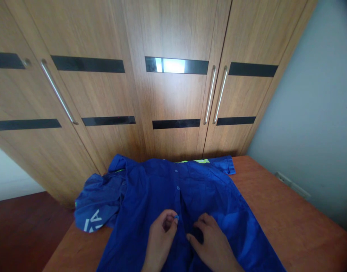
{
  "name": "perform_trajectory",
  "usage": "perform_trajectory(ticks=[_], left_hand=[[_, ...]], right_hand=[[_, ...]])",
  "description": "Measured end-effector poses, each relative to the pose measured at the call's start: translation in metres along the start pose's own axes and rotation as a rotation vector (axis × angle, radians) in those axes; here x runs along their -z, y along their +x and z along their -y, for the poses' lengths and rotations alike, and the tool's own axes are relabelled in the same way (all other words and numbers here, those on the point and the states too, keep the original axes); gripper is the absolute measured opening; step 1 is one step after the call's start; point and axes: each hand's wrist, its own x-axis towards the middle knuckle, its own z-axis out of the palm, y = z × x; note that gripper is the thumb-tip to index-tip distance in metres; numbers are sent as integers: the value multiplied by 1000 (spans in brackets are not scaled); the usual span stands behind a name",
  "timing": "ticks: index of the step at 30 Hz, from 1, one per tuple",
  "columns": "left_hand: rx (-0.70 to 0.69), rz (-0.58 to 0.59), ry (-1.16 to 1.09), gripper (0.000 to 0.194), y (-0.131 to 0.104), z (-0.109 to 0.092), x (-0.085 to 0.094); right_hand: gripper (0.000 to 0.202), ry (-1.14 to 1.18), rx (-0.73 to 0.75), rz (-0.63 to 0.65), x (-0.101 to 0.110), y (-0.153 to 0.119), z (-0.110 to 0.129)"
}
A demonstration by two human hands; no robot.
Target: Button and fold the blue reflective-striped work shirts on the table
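A dark blue work shirt [150,189] with small buttons down its front lies spread out before me. Pinched between the thumb and fingertips of my left hand [162,234] is a small blue button [176,217] on the shirt's front edge. Across the front gap, my right hand [208,240] rests on the other side of the shirt, its thumb and bent fingers apart. Its thumb tip is close to the opening. Two buttons show higher up the front, above my hands. Where the lower front runs between my wrists, part of it is hidden.
Left of the shirt lies a bundled blue garment [101,200] with white lettering. Everything rests on a reddish-brown wooden surface [264,192]. Behind it stands a wooden wardrobe [173,98] with metal handles. A pale wall [309,124] is on the right.
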Motion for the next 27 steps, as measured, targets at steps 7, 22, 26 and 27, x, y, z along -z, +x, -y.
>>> perform_trajectory(ticks=[7, 22, 26, 27], left_hand=[[41, -63, -61, 23, -6, -6, 2], [49, 14, -162, 21, -6, -3, -6], [103, 12, -238, 22, -3, -6, -5], [104, 11, -240, 22, -2, -7, -5]], right_hand=[[49, -111, 105, 119, 10, -7, 2], [25, 121, 217, -336, -18, 9, -17], [20, 405, 188, -296, -12, 11, -11], [19, 480, 162, -265, -11, 12, -11]])
